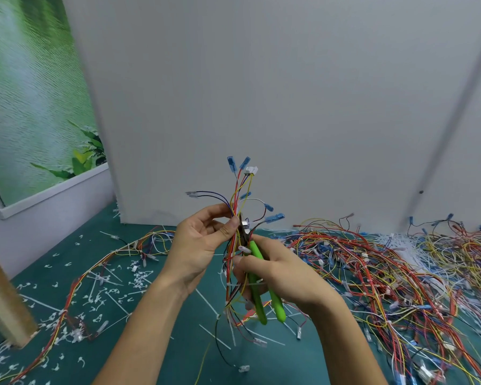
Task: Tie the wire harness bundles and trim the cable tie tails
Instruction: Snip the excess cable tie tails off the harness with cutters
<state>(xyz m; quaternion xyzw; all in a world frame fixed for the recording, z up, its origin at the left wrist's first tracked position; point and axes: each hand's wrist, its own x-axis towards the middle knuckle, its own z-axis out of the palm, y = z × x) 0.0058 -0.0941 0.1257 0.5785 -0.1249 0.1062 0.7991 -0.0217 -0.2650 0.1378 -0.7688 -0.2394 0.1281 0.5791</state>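
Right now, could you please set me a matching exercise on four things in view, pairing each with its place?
Things:
1. cutters
2. harness
3. wire pile
4. tie tails

Places:
A. scattered on the mat, left side
B. gripped by the right hand
C. heaped on the mat, right side
D. held upright by the left hand

Pairs: 1-B; 2-D; 3-C; 4-A
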